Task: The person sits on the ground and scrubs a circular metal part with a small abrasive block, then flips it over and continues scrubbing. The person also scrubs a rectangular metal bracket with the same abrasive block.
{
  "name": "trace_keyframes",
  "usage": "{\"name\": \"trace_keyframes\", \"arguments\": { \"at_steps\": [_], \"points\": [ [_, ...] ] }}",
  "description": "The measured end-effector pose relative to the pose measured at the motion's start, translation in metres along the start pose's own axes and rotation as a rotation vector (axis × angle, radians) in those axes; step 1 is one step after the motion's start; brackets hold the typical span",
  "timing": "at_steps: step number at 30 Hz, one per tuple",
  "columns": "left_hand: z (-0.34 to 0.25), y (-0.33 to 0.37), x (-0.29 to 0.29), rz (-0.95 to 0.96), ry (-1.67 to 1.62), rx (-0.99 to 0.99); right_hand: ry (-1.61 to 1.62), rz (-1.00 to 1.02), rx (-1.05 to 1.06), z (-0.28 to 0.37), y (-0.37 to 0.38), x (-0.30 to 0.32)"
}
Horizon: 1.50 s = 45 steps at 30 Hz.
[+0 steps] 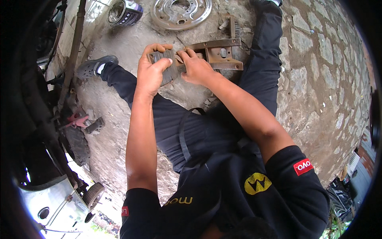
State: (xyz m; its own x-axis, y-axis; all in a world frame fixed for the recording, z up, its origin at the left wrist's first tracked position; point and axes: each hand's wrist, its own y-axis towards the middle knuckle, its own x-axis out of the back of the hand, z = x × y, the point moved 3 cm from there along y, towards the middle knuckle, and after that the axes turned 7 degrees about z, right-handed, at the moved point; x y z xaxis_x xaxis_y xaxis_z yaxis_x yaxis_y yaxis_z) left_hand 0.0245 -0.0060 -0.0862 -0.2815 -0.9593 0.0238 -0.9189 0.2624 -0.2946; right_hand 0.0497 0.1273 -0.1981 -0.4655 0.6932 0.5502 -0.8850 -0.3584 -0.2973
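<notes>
My left hand (150,73) is closed round a dark grey, flat-faced block (170,73), its thumb pressed across the top face. Just to the right, my right hand (195,68) has its fingers bent toward the block's edge, over the left end of a rusty metal bracket (223,59). A small brownish piece shows by those fingertips; what they grip is mostly hidden. The bracket has two curved side flanges and an oval hole, and lies on the ground between my legs.
Beyond my hands lie a round metal plate (181,14) with holes, an open tin (124,13) tipped on its side, and a wire brush (234,28). To the left are a pink metal stand (76,119) and dark vehicle parts. Stone paving (314,75) spreads to the right.
</notes>
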Motion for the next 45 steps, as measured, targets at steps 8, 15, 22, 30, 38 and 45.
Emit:
{"name": "trace_keyframes", "arguments": {
  "at_steps": [8,15,22,30,38,45],
  "points": [
    [0.002,0.004,0.004,-0.046,-0.048,0.015,0.018,-0.120,0.143,0.024,-0.016,-0.010],
    [0.004,0.011,0.005,-0.197,-0.144,0.047,0.090,-0.202,0.206,0.025,-0.037,-0.035],
    [0.007,0.017,0.004,-0.355,-0.210,0.078,0.129,-0.155,0.156,0.031,-0.026,-0.037],
    [0.017,0.019,0.018,-0.406,-0.236,0.087,0.153,-0.129,0.064,0.030,-0.013,-0.025],
    [0.011,0.022,0.012,-0.413,-0.271,0.066,0.060,-0.086,0.027,-0.006,0.013,-0.016],
    [0.010,0.033,0.007,-0.435,-0.305,0.052,0.052,-0.115,0.079,-0.032,0.010,-0.003]
  ]
}}
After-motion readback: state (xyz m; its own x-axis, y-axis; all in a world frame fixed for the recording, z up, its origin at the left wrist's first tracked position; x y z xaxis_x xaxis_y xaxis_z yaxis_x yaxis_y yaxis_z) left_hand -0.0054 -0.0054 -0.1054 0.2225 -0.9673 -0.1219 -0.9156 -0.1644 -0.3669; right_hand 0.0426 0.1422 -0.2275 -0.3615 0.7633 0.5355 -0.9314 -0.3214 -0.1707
